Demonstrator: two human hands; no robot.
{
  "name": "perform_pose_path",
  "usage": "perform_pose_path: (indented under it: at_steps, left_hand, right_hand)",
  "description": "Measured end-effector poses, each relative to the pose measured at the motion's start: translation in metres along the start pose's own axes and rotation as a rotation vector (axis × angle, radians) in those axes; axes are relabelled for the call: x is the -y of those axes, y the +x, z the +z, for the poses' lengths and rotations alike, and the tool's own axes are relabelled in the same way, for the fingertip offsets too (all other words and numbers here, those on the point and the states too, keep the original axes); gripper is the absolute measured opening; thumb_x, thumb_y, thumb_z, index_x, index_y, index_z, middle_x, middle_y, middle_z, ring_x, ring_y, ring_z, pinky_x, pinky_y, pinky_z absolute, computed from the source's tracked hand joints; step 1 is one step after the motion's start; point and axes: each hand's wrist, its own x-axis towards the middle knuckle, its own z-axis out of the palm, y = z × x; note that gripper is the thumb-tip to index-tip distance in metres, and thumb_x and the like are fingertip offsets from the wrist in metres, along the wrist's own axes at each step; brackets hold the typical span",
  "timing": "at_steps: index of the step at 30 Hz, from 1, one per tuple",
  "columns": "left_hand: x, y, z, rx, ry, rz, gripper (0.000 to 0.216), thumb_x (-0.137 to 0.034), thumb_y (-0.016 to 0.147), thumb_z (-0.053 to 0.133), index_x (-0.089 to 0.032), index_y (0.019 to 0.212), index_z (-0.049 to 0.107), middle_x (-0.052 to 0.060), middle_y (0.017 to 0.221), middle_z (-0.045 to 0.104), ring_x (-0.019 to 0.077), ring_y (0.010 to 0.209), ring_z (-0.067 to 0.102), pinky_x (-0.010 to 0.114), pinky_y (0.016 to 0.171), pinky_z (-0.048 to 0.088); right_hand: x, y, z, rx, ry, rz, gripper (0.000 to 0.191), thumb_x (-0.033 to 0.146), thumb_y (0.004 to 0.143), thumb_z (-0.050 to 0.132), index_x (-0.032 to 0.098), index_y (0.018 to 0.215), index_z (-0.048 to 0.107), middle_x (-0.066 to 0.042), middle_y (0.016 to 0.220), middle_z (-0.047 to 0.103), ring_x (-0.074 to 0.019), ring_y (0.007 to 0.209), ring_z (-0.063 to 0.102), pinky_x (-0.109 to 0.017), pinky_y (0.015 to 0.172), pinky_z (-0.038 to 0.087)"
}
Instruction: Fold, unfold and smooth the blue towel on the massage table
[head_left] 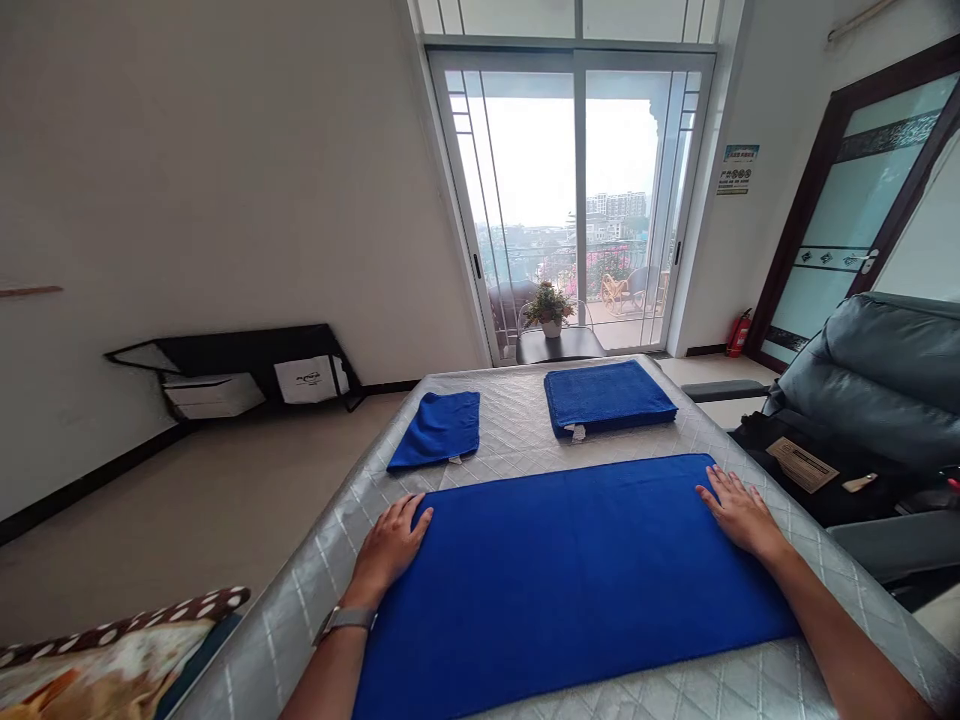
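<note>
A blue towel [577, 570] is spread flat across a quilted silver mattress [510, 420]. My left hand [394, 540] rests palm down at its far left corner, fingers stretched forward and thumb apart. At the far right corner, my right hand [739, 508] lies flat on the towel edge with its fingers spread. Neither hand grips the cloth. Beyond the towel, a stack of folded blue towels [611, 395] sits at the right, a white tag showing at its front. To the left lies a smaller folded blue towel [442, 430], also with a tag.
A dark recliner [877, 380] holding a black bag [780, 470] stands close to the mattress's right side. A patterned blanket [112, 660] is at lower left. Behind the mattress are a chair [561, 345] with a potted plant [551, 305] and sliding glass doors [579, 200].
</note>
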Motion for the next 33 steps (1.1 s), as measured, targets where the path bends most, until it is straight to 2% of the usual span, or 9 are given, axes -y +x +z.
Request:
perform_pose_path:
  at_steps: [9, 13, 19, 23, 25, 27, 30, 33]
  left_hand:
    - [-0.004, -0.001, -0.006, 0.003, -0.014, -0.016, 0.058, -0.049, 0.1, 0.036, -0.016, 0.143, 0.056, 0.013, 0.146, 0.057, 0.0285, 0.134, 0.054, 0.044, 0.115, 0.04]
    - [-0.007, -0.002, -0.007, 0.014, -0.005, -0.012, 0.058, -0.047, 0.101, 0.035, -0.014, 0.145, 0.054, 0.014, 0.147, 0.056, 0.0287, 0.135, 0.053, 0.044, 0.116, 0.039]
    - [-0.01, -0.003, -0.009, 0.02, 0.001, -0.024, 0.058, -0.048, 0.101, 0.034, -0.015, 0.145, 0.054, 0.013, 0.149, 0.055, 0.0286, 0.137, 0.051, 0.043, 0.117, 0.037]
    - [-0.012, -0.004, -0.011, 0.006, -0.006, -0.023, 0.057, -0.046, 0.102, 0.034, -0.013, 0.143, 0.055, 0.015, 0.148, 0.056, 0.0293, 0.136, 0.051, 0.043, 0.116, 0.038]
    - [-0.013, -0.004, -0.012, -0.003, -0.016, -0.021, 0.056, -0.045, 0.102, 0.034, -0.013, 0.142, 0.056, 0.015, 0.147, 0.057, 0.0291, 0.135, 0.052, 0.044, 0.115, 0.039]
    - [-0.013, -0.005, -0.012, -0.013, -0.025, -0.019, 0.055, -0.045, 0.102, 0.035, -0.014, 0.142, 0.056, 0.015, 0.146, 0.057, 0.0288, 0.135, 0.052, 0.043, 0.114, 0.04]
    - [-0.012, -0.004, -0.01, -0.02, -0.033, -0.02, 0.054, -0.046, 0.102, 0.036, -0.015, 0.141, 0.057, 0.014, 0.146, 0.058, 0.0284, 0.135, 0.052, 0.042, 0.114, 0.039]
    - [-0.01, -0.004, -0.008, -0.025, -0.033, -0.026, 0.053, -0.046, 0.101, 0.037, -0.016, 0.141, 0.057, 0.014, 0.146, 0.057, 0.0274, 0.134, 0.053, 0.041, 0.114, 0.039]
  right_hand:
    - [0.013, -0.005, 0.0, -0.068, 0.039, -0.148, 0.073, 0.055, 0.101, 0.014, 0.015, 0.16, 0.031, -0.007, 0.167, 0.027, -0.0258, 0.155, 0.018, -0.051, 0.125, 0.018]
    - [0.025, -0.014, -0.001, -0.034, 0.039, -0.252, 0.072, 0.058, 0.1, 0.018, 0.02, 0.16, 0.033, -0.004, 0.167, 0.026, -0.0255, 0.155, 0.018, -0.049, 0.125, 0.019]
    - [0.029, -0.018, -0.001, -0.006, -0.014, -0.256, 0.071, 0.055, 0.101, 0.018, 0.02, 0.161, 0.03, -0.005, 0.167, 0.026, -0.0249, 0.155, 0.019, -0.049, 0.125, 0.018]
    - [0.045, -0.02, -0.01, -0.034, -0.069, -0.245, 0.066, 0.048, 0.101, 0.022, 0.018, 0.158, 0.037, -0.007, 0.166, 0.03, -0.0258, 0.154, 0.021, -0.05, 0.125, 0.018]
    - [0.068, -0.024, -0.021, -0.042, -0.074, -0.283, 0.065, 0.046, 0.101, 0.024, 0.019, 0.157, 0.039, -0.007, 0.166, 0.03, -0.0256, 0.154, 0.02, -0.049, 0.125, 0.017]
    - [0.102, -0.033, -0.033, -0.027, -0.045, -0.362, 0.065, 0.048, 0.102, 0.023, 0.019, 0.158, 0.038, -0.007, 0.166, 0.029, -0.0242, 0.155, 0.018, -0.048, 0.125, 0.016]
    - [0.172, -0.052, -0.048, 0.044, 0.06, -0.527, 0.068, 0.054, 0.104, 0.017, 0.018, 0.159, 0.034, -0.006, 0.166, 0.027, -0.0215, 0.155, 0.017, -0.044, 0.126, 0.015]
    - [0.248, -0.074, -0.049, 0.119, 0.18, -0.695, 0.072, 0.059, 0.103, 0.017, 0.017, 0.16, 0.031, -0.008, 0.166, 0.026, -0.0219, 0.155, 0.017, -0.043, 0.126, 0.014]
